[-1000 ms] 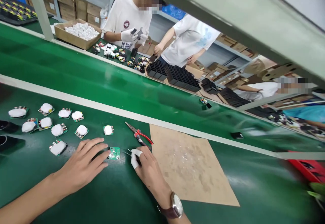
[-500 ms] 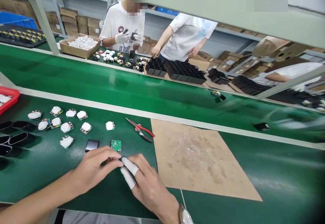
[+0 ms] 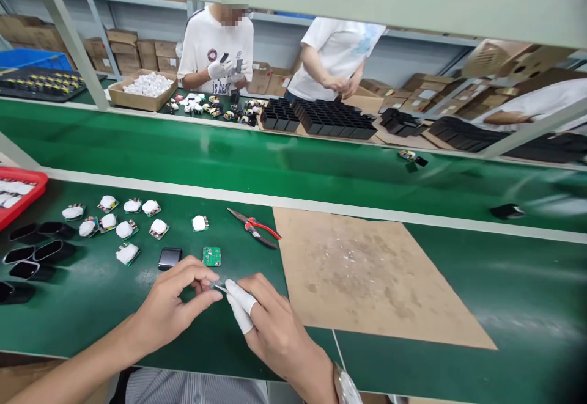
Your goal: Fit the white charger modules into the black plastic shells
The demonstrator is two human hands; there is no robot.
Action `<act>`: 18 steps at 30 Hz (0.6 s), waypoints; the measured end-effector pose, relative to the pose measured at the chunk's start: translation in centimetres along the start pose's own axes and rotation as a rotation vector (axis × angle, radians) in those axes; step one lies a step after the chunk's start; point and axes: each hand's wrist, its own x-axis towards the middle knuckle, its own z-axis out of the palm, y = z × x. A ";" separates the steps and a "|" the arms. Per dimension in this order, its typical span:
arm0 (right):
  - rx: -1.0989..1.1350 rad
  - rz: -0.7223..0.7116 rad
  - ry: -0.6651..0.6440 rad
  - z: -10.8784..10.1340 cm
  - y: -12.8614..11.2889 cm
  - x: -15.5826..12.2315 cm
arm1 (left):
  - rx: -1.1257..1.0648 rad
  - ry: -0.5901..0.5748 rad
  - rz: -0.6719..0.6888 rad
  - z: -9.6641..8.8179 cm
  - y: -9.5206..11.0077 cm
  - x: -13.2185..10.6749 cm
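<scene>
My left hand (image 3: 172, 300) is closed, thumb and fingertips pinching one end of a small, thin, pale strip (image 3: 220, 287). At its other end, the white-covered thumb and forefinger of my right hand (image 3: 282, 337) are pressed together. The strip is too small and too covered to name. Just beyond the fingertips lies a green circuit board (image 3: 211, 257), and left of that a glossy black case (image 3: 170, 258). A single board with a white pad (image 3: 200, 224) lies farther back. Needle-nose pliers (image 3: 254, 228) with red and black handles rest beside the cardboard sheet.
Several white-padded boards (image 3: 124, 229) and black oval sleeves (image 3: 55, 250) lie at left, near a red tray (image 3: 34, 199). A stained cardboard sheet (image 3: 367, 275) covers the bench at right. Across the green belt (image 3: 275, 162), co-workers stand behind black trays (image 3: 334, 120).
The thin strip now shows between my fingertips, where it was hidden before. The view has shifted slightly. Parts on the belt have moved right, and one co-worker's hands have come together.
</scene>
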 end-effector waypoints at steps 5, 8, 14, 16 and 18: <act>-0.029 0.005 -0.017 -0.1 -0.2 0.1 | -0.004 -0.078 -0.016 -0.3 0.7 0.5; -0.057 -0.012 -0.022 -0.1 -0.4 0.0 | -0.047 -0.150 -0.092 -0.6 1.1 0.9; -0.149 0.097 -0.001 0.0 1.9 -0.9 | 0.105 0.052 -0.144 -3.9 0.1 2.0; -0.247 0.160 -0.016 0.1 3.6 -0.9 | 0.236 0.061 -0.122 -5.5 -0.8 2.4; -0.357 0.201 -0.068 0.6 5.4 -0.5 | 0.367 -0.043 -0.053 -6.7 -1.7 2.7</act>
